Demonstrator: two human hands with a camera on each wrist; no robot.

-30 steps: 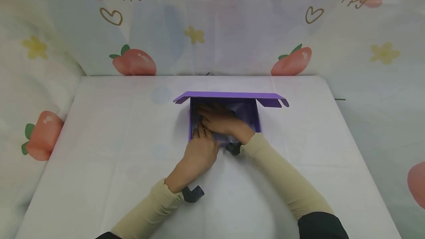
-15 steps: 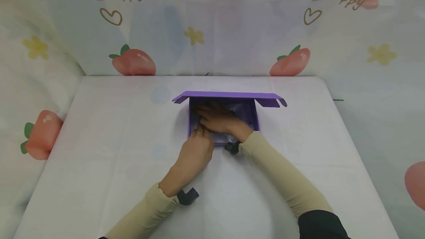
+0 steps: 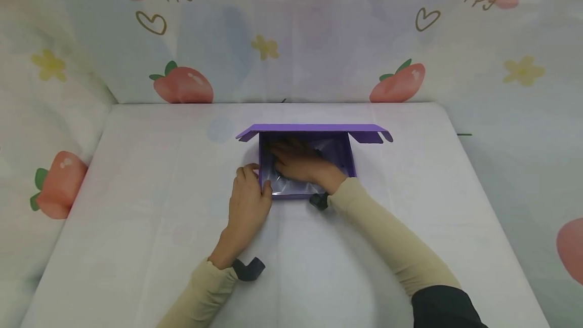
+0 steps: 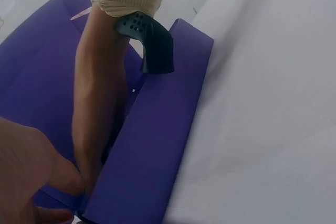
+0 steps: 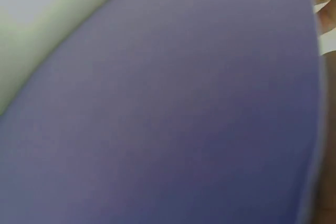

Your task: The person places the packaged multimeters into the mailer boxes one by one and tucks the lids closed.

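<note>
A purple cardboard box [image 3: 291, 197] stands on the white table, its flapped lid [image 3: 314, 128] raised at the back. Inside lies shiny clear plastic [image 3: 289, 186]; whatever is under it I cannot make out. My right hand [image 3: 302, 163] reaches into the box with extended fingers, pressing down toward the left; its fingertips are in shadow. At the near left corner my left hand [image 3: 246, 201] holds the side wall, fingers outside and thumb at the rim. In the left wrist view the box's front wall [image 4: 152, 145] runs past my right forearm. Its purple surface [image 5: 173, 103] fills most of the right wrist view.
White cloth covers the table [image 3: 387, 247]. Behind it and along both sides hangs a patterned curtain [image 3: 319, 54] with fruit, flowers and lettering. Dark camera mounts [image 3: 249, 270] stick out from both wrists.
My left hand has come out of the box and shifted left to its outer left side. My right hand stays inside, almost unmoved.
</note>
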